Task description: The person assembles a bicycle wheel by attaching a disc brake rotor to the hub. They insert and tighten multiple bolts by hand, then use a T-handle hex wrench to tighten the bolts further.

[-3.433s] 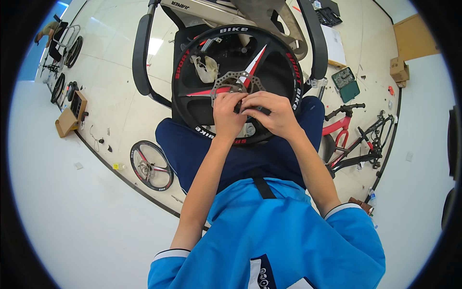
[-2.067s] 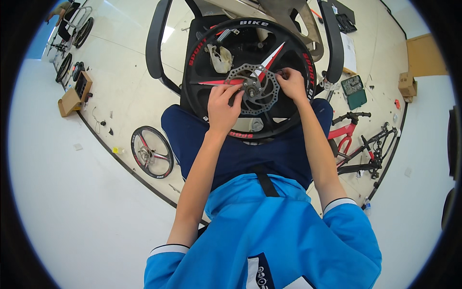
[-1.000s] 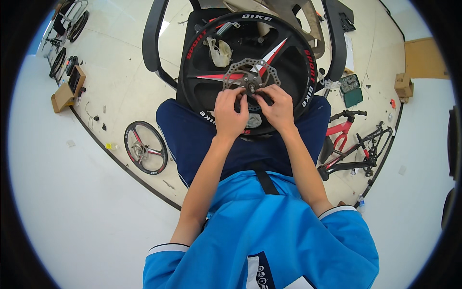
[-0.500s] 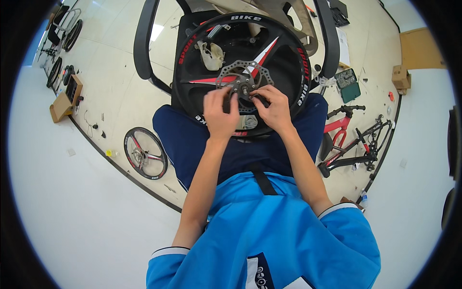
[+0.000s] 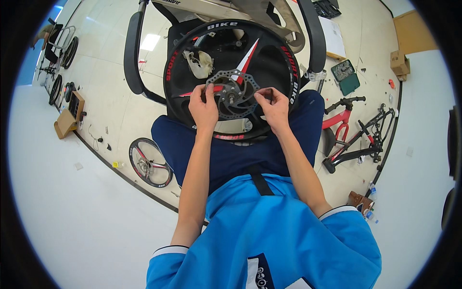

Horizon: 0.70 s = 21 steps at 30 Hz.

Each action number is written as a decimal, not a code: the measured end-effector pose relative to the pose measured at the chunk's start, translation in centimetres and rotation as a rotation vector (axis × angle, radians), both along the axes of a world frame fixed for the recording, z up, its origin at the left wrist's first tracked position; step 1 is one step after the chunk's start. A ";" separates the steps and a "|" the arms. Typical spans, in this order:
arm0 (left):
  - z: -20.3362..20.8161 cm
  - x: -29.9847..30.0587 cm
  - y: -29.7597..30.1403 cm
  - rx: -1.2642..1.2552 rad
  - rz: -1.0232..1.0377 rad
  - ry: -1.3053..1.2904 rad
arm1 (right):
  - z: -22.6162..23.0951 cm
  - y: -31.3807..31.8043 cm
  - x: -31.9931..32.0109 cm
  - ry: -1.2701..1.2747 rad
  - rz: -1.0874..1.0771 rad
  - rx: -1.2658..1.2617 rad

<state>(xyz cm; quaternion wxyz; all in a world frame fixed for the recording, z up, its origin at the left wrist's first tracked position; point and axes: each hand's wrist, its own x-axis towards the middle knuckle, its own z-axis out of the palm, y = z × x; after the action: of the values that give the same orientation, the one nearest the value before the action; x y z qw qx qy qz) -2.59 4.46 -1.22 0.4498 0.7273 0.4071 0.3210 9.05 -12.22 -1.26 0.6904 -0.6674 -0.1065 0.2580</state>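
A black wheel [image 5: 274, 53] with red and white spokes lies flat over my lap and a black chair seat. At its centre sits a silver brake disc [image 5: 233, 114] around a threaded axle [image 5: 231, 99]. My left hand [image 5: 204, 108] is at the disc's left edge, thumb and fingers bent together; whether something is between them is hidden. Just right of the disc, my right hand [image 5: 274, 110] pinches a small dark piece too small to name. A crumpled whitish bag or glove [image 5: 201, 65] lies on the wheel's upper left.
Chair armrests [image 5: 134, 53] flank the wheel, with a pale frame part [image 5: 231, 13] beyond it. A smaller wheel [image 5: 150, 163] lies on the floor at left. At right are a red and black bike frame [image 5: 342, 126], a green case [image 5: 347, 83] and a cardboard box [image 5: 399, 62].
Both hands have drawn apart from the axle to opposite sides of the disc, uncovering the axle. The view has shifted slightly, so the wheel appears further left.
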 end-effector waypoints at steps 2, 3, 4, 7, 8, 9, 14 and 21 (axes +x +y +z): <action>0.3 -0.1 -0.4 -0.034 0.025 -0.024 | 1.0 -0.2 0.3 -0.034 0.045 -0.068; 0.5 -0.1 -0.6 -0.061 0.035 -0.043 | 1.1 -0.2 0.4 -0.063 0.050 -0.065; 0.7 -0.1 -0.8 -0.088 0.045 -0.061 | 1.2 -0.3 0.5 -0.074 0.069 -0.075; 0.6 -0.6 -1.1 -0.123 0.066 -0.130 | 1.9 -0.6 0.5 -0.085 0.112 -0.088; 0.7 -0.8 -1.3 -0.145 0.071 -0.164 | 2.2 -0.7 0.5 -0.100 0.121 -0.088; 0.8 -1.1 -1.5 -0.144 0.088 -0.157 | 2.4 -0.8 0.4 -0.116 0.129 -0.087; 0.0 -3.5 -1.1 -0.075 0.148 -0.146 | 3.2 -2.2 -0.4 -0.065 0.191 -0.092; -0.2 -2.9 -0.4 -0.113 0.135 -0.178 | 2.0 -3.6 -0.4 -0.036 0.156 -0.064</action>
<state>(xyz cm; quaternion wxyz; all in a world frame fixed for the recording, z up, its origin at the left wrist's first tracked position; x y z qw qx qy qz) -5.44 4.09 -1.39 0.5017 0.6404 0.4311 0.3903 8.68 -15.83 0.72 0.6445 -0.6833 -0.1626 0.3023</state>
